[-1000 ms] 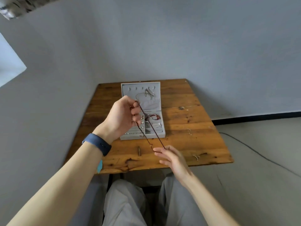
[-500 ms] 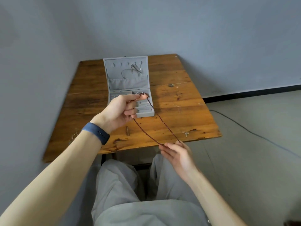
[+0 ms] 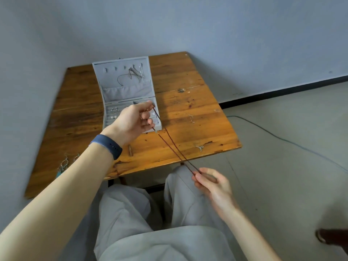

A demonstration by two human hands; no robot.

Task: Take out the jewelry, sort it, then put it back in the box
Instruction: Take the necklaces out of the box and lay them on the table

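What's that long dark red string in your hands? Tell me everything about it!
It is a thin, dark red necklace, maybe tiny beads or twisted cord. Doubled into two strands, it slants taut from the left hand, which pinches it over the open jewelry box, down to the right hand, pinching it past the near edge of the table.

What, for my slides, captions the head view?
Left hand and right hand stretch a dark necklace by the open jewelry box.
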